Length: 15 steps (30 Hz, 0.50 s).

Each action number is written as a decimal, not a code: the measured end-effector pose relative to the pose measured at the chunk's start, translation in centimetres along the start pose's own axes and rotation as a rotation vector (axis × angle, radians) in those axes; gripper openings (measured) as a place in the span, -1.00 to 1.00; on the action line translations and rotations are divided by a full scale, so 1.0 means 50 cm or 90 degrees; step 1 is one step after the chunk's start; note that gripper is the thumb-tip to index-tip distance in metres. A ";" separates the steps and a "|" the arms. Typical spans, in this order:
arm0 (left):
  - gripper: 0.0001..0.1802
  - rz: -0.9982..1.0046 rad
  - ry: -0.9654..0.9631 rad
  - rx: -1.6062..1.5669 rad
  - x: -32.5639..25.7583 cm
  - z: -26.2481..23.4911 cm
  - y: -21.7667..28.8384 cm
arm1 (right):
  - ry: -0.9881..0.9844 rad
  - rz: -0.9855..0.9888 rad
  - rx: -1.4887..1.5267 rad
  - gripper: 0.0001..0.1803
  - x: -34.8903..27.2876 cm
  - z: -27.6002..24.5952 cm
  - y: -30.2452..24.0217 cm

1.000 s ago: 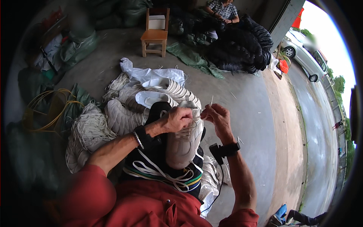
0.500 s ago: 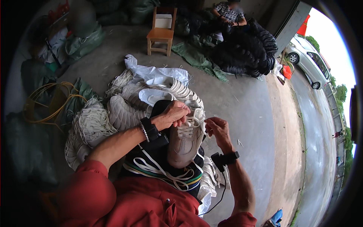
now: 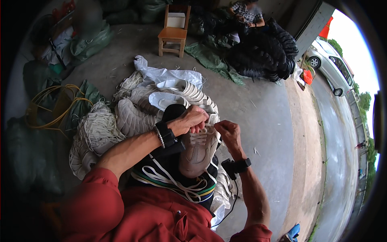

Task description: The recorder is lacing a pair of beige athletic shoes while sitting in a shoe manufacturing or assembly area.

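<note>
A beige lace-up shoe (image 3: 194, 158) rests upright on my lap, its toe toward me and pale laces crossing its front. My left hand (image 3: 194, 119) is closed over the top of the lacing, fingertips pinched on a shoelace by the upper eyelets. At the shoe's right edge my right hand (image 3: 229, 133) pinches too, thumb against forefinger, apparently on the other lace end; the thin lace there is hard to make out. Loose white laces (image 3: 159, 177) lie across the dark striped cloth on my lap.
Stacked pale shoe uppers (image 3: 135, 117) and a bundle of white laces (image 3: 100, 129) lie ahead and left. A wooden chair (image 3: 173, 34) stands beyond. Another person (image 3: 246, 16) sits behind a black heap (image 3: 262, 56). A yellow coil (image 3: 52, 107) lies left; a silver car (image 3: 330, 66) is outside.
My left hand has shifted slightly right along the top of the lacing. My right hand has moved a little up and left, closer to it. The shoe stays on my lap.
</note>
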<state>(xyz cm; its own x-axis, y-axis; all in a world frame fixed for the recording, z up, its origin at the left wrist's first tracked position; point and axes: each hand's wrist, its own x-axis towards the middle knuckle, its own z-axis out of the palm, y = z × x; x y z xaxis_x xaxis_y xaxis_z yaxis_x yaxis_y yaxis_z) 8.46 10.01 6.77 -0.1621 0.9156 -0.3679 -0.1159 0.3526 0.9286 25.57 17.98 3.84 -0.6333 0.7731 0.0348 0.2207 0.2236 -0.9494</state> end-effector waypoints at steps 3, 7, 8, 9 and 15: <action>-0.76 0.001 0.001 -0.004 -0.001 0.004 -0.002 | 0.021 -0.037 -0.039 -0.83 0.005 0.003 -0.004; -0.75 0.024 0.006 -0.002 -0.003 0.001 -0.007 | 0.089 -0.177 -0.232 -0.87 0.007 0.019 -0.038; -0.75 0.024 0.009 -0.005 -0.004 0.002 -0.010 | 0.095 -0.206 -0.293 -0.88 0.007 0.023 -0.041; -0.79 0.034 0.004 -0.011 -0.004 0.004 -0.010 | 0.094 -0.208 -0.294 -0.88 0.007 0.025 -0.043; -0.74 0.059 0.001 0.018 -0.010 0.003 -0.013 | 0.072 -0.274 -0.454 -0.90 0.016 0.031 -0.056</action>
<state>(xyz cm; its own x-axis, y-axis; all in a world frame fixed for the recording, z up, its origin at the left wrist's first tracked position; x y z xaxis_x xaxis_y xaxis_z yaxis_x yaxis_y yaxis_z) 8.77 9.34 6.35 -0.1731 0.9443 -0.2800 -0.0719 0.2714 0.9598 23.27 17.04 6.03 -0.6999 0.5802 0.4165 0.4167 0.8053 -0.4217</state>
